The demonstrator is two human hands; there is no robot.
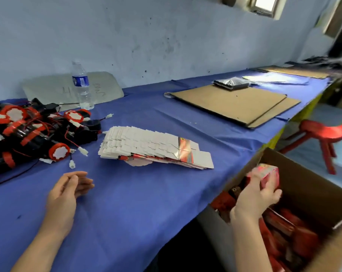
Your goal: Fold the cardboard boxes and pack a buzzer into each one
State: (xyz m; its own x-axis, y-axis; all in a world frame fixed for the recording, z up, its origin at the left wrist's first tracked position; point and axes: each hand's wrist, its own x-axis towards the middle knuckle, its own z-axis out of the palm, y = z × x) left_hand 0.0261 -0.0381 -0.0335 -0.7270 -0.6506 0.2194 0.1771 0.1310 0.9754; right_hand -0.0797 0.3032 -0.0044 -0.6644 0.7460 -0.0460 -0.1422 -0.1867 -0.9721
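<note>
A fanned stack of flat, unfolded small boxes (152,148), white with red print, lies mid-table on the blue cloth. To its left is a pile of black-and-red buzzers (31,132) with red wires and white plugs. My left hand (68,191) rests on the cloth below the buzzers, fingers loosely curled and holding nothing. My right hand (258,197) grips a folded red small box (268,175) over the big brown carton (307,195) beside the table's right edge. Several red packed boxes fill the carton's bottom.
A water bottle (82,85) stands at the back left before a grey board. Flat brown cardboard sheets (236,105) with a black wrapped packet (231,83) lie farther right on the table (138,209). A red plastic stool (325,134) stands on the floor beyond the carton.
</note>
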